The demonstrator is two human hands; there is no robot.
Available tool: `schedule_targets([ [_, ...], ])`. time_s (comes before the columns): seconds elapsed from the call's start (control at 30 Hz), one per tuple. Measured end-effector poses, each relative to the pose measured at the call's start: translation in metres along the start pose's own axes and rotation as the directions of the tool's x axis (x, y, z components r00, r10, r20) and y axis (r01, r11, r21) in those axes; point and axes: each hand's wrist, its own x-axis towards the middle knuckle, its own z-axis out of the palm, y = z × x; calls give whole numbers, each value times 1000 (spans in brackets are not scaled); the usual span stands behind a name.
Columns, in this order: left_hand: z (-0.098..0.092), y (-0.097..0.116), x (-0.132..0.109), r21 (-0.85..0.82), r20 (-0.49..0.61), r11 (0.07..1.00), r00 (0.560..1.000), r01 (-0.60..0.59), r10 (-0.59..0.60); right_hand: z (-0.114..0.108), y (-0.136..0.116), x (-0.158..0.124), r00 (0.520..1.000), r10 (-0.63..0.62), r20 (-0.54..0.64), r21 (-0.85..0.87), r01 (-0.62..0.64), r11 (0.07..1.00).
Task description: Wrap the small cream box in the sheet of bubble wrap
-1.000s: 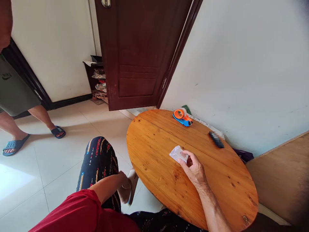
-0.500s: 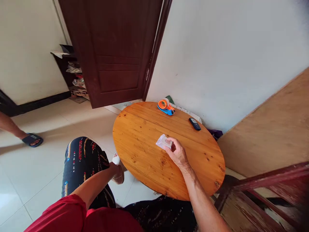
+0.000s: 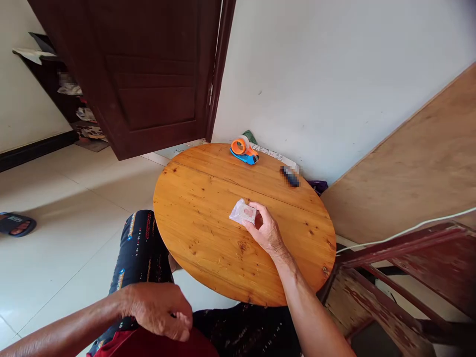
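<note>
arms: we see both bare to the elbow, no sleeves, no watch, no rings
left hand [image 3: 158, 308]: bare, no glove
right hand [image 3: 265, 232]: bare, no glove
trousers [image 3: 143, 248]: black, with small red, yellow and blue patterned stripes we can make out
top [image 3: 148, 344]: red cloth at bottom edge

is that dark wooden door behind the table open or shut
Open. The door stands swung away from its frame, its leaf angled into the room, with tiled floor running past its free edge.
</note>
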Motion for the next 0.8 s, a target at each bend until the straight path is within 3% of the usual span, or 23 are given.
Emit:
schedule_targets([
  [0.03,-12,15,0,-31,-6,998,998,-60,60,0,-1,0,1000,14,2,-5,-14,1000],
  [0.1,-37,43,10,-18,-213,994,972,-106,100,-1,-4,0,999,37,10,-16,-36,999],
  [0.13,-49,54,20,54,-350,993,929,-105,118,-1,-5,0,999,42,15,-19,-42,999],
  [0.2,-73,67,46,230,-596,970,777,-74,201,-1,-6,0,999,36,19,-17,-35,999],
  [0.23,-84,69,62,292,-658,954,709,-69,253,0,-6,0,1000,27,16,-13,-26,1000],
  [0.3,-104,64,95,364,-718,930,619,-56,318,1,-6,0,1000,12,5,-10,-12,1000],
  [0.37,-121,53,125,350,-753,934,573,-70,325,2,-6,-1,1000,7,-6,-14,-7,1000],
  [0.43,-134,40,148,234,-779,967,575,-101,248,2,-8,-1,1000,13,-2,-15,-13,1000],
  [0.53,-143,25,166,-30,-734,979,670,-199,114,1,-11,-2,1000,25,19,-3,-25,1000],
  [0.63,-143,18,169,-200,-660,934,745,-296,95,1,-12,-2,1000,8,30,7,-9,1000],
  [0.8,-140,19,166,-175,-684,936,721,-306,108,3,-7,-1,999,-32,30,7,31,999],
])
